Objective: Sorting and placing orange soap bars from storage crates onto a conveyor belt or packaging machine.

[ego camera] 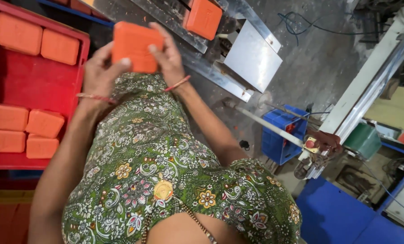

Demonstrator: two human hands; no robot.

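Both hands raised: left hand [99, 72], right hand [168, 56] grip pinching orange block [133, 45].

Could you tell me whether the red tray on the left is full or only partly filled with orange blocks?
Partly filled. The red tray holds orange blocks along its top and lower edge, with bare red floor showing between them.

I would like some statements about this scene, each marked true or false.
1. Both hands hold one orange block. True: the left hand and right hand grip it together.
2. The red tray is on the person's right. False: it is on the left.
3. A second orange block lies on the metal machine. True.
4. The crate on the floor is green. False: it is blue.
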